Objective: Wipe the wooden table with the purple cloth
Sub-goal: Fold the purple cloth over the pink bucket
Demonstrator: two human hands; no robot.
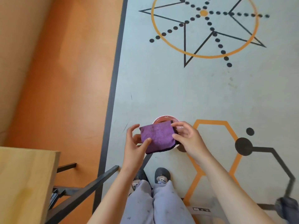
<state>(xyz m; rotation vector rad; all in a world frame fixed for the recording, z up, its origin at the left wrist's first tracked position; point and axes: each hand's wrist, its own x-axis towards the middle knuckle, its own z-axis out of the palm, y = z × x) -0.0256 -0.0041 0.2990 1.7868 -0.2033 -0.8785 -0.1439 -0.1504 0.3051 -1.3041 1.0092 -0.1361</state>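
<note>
I hold the purple cloth (pixel 157 137), folded into a small rectangle with a dark edge, in the air in front of me over the floor. My left hand (pixel 135 143) pinches its left side with the thumb on top. My right hand (pixel 188 139) grips its right edge between thumb and fingers. The wooden table (pixel 24 181) shows only as a light-wood corner at the lower left, well to the left of both hands and apart from the cloth.
A pink bowl (pixel 163 119) sits on the floor right behind the cloth, partly hidden. Black metal table legs (pixel 84 188) slant beside the table. The floor is grey with painted star and hexagon patterns, orange at the left. My slippers (pixel 162 175) are below.
</note>
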